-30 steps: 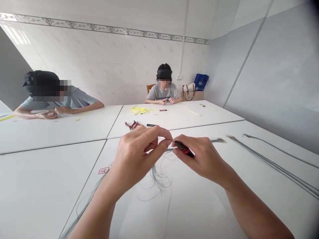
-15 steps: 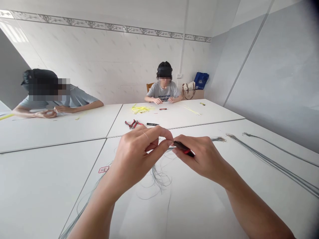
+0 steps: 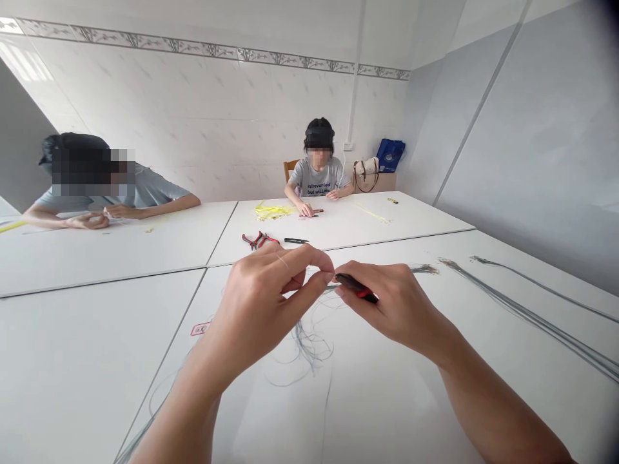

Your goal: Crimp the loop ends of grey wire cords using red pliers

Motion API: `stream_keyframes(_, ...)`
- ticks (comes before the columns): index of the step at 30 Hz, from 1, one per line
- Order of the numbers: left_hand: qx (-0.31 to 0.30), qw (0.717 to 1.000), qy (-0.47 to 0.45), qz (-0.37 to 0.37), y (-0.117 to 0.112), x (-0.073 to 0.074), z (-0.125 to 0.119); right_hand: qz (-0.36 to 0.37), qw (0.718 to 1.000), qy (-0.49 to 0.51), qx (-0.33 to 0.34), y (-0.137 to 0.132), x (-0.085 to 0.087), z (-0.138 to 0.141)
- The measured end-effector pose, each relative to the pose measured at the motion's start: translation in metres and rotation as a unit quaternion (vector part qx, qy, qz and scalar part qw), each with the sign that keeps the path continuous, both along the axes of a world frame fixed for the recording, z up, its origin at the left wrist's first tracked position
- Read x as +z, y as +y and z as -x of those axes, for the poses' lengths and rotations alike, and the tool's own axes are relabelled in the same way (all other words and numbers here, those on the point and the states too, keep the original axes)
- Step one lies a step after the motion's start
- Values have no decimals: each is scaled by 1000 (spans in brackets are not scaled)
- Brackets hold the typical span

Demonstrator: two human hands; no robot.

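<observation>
Fingers point(image 3: 316, 258) on the left hand point(image 3: 256, 306) pinch shut on thin gray wires point(image 3: 307, 341), just beside a black and red tool point(image 3: 356, 287) held tight in the right hand point(image 3: 394, 303). The wires lie sideways between both hands, then droop onto the white table point(image 3: 97, 361).

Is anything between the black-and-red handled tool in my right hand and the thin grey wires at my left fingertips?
Nothing visible: the black-and-red tool in your right hand sits right at the fingertips of your left hand, beside the thin grey wires.
</observation>
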State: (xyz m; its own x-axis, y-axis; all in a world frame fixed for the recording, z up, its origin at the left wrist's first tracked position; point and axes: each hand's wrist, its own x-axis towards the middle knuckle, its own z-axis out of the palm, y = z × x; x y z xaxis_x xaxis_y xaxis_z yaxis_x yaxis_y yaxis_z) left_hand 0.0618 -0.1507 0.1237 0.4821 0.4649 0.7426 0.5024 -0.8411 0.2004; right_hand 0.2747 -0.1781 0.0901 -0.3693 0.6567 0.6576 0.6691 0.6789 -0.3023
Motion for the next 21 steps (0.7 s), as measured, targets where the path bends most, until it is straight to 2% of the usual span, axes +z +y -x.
stream_keyframes(21, 3, 1000, 15, 5, 1, 0, 1, 9, 1000, -12, -14, -1, -1, 1)
